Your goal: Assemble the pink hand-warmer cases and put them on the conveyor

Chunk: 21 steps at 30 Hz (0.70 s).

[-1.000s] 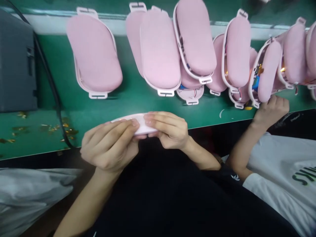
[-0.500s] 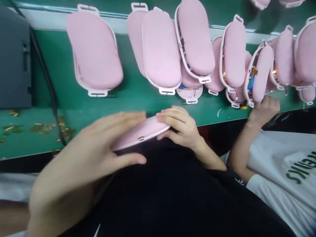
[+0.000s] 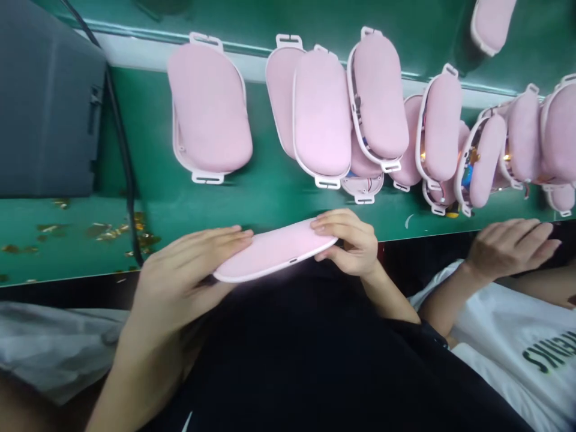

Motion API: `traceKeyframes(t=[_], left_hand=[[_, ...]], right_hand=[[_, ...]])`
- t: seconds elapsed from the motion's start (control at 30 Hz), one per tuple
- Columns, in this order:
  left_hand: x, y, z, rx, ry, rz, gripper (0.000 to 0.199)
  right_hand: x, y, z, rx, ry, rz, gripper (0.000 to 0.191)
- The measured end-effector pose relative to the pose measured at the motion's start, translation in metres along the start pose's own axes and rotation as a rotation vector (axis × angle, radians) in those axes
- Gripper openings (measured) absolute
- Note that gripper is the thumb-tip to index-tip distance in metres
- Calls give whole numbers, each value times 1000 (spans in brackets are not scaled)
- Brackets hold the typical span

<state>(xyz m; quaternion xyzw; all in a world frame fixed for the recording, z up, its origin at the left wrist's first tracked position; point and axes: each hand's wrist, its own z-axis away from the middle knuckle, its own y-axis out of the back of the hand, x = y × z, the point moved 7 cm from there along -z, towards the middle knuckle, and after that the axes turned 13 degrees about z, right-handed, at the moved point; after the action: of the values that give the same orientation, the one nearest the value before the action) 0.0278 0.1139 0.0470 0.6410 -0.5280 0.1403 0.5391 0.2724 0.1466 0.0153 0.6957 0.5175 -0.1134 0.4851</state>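
Note:
A pink oval casing with a white rim and a small dark slot in its edge is held just in front of my body, near the bench's front edge. At its left end is my left hand, with fingers over the top and the thumb underneath. My right hand pinches the opposite end between thumb and fingers. The casing tilts slightly, with its right end higher. Its underside is hidden from view.
A single pink casing lies on the green bench. More casings overlap to the right, some showing wires inside. A dark box, black cable and gold scraps lie left. A co-worker's hand is at right.
My left hand has closed in onto the casing's left end. The casing shows more of its pink top. The view has shifted, and the co-worker's hand has opened away from the casings.

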Motion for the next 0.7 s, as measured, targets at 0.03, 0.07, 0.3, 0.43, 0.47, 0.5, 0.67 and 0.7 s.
traceKeyframes(t=[0.03, 0.07, 0.3, 0.43, 0.47, 0.5, 0.67, 0.7], left_hand=[[-1, 3, 4, 51, 19, 49, 62], [0, 5, 8, 93, 30, 91, 66], [27, -5, 3, 121, -4, 291, 54], [16, 2, 6, 195, 5, 397, 51], [9, 1, 8, 207, 6, 441, 45], [1, -1, 9, 209, -1, 467, 42], [-52, -4, 10, 600, 62, 285, 66], [-58, -8, 7, 610, 98, 232, 63]], right_hand=[[-6, 4, -1, -5, 0, 83, 33], [-14, 6, -3, -29, 5, 182, 33], [-62, -6, -15, -110, 182, 252, 30], [-50, -8, -14, -198, 171, 372, 27], [-49, -3, -16, -182, 179, 388, 29], [-51, 6, -20, -140, 200, 380, 29], [-56, 79, -90, 140, 132, 657, 42], [-51, 93, -118, 159, 44, 856, 47]])
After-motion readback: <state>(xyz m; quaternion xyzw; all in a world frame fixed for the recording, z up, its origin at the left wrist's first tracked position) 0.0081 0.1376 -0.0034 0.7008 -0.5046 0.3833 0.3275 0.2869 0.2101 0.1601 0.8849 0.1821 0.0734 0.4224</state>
